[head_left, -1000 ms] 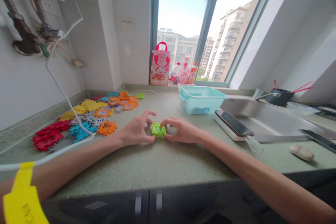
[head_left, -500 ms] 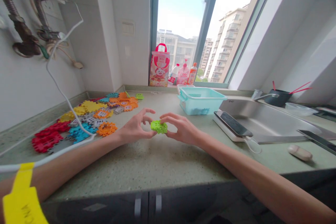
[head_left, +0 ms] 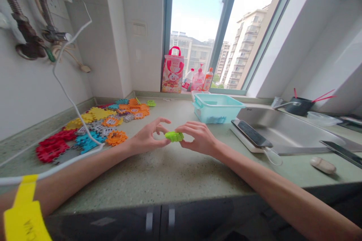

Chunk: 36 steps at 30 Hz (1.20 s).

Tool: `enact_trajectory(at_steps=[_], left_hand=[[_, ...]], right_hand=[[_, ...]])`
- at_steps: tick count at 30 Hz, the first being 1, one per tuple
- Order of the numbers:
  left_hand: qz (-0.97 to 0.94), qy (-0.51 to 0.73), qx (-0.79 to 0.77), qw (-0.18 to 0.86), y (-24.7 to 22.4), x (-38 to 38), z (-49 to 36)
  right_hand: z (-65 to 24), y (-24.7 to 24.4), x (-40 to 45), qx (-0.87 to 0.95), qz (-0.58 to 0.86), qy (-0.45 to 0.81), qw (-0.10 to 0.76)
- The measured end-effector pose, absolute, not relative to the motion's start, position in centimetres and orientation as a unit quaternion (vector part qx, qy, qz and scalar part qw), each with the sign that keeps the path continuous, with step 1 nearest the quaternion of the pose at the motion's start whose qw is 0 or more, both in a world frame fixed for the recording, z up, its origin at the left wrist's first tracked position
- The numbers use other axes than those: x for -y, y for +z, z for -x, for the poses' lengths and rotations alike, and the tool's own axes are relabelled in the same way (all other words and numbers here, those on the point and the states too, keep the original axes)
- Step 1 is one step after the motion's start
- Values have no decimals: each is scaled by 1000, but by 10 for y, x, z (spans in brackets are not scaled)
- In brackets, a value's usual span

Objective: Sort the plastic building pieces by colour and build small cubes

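Note:
My right hand (head_left: 199,137) pinches a small stack of lime-green interlocking plastic building pieces (head_left: 174,136) between thumb and fingers, just above the counter. The stack is turned edge-on, and its right end is hidden by my fingers. Beside it my left hand (head_left: 151,134) is open, thumb and fingers apart in a C shape. Its thumb tip is at the stack's left end; whether it presses on it I cannot tell. Left of my hands lies a pile of building pieces: orange (head_left: 116,138), blue (head_left: 89,142), red (head_left: 52,148), yellow (head_left: 97,115) and grey.
A teal plastic basin (head_left: 219,111) stands behind my right hand. A phone (head_left: 251,133) on a white block and a steel sink (head_left: 283,130) are further right. A white cable (head_left: 66,90) crosses the pile and my left forearm. Bottles (head_left: 198,80) stand by the window.
The green stack has tilted from showing its flat face to showing its edge, and moved slightly right. My right fingers have closed further over it. My left hand remains beside it with fingers apart.

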<state>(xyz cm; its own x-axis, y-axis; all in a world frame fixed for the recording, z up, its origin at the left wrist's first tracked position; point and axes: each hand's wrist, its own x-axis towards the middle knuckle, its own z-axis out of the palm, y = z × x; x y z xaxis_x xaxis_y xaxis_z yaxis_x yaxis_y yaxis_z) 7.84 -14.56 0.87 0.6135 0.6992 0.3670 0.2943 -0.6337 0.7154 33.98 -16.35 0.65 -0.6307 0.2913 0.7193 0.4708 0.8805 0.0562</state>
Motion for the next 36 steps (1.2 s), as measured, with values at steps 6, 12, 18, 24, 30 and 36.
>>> enact_trajectory(at_steps=[6, 12, 18, 24, 30, 36], left_hand=[[-861, 314, -277, 290, 10, 146, -78], [-893, 362, -249, 94, 7, 146, -76], [-898, 367, -244, 17, 7, 148, -78], [-897, 358, -260, 1, 9, 151, -81], [-904, 349, -247, -11, 9, 150, -79], [-911, 330, -249, -11, 12, 152, -79]], right_hand=[[-340, 7, 164, 893, 215, -136, 371], [-339, 8, 165, 886, 220, -134, 386], [-338, 4, 164, 882, 230, -126, 391], [-339, 2, 163, 886, 227, -127, 383], [-338, 3, 166, 886, 227, -131, 383], [-339, 2, 167, 884, 235, -125, 384]])
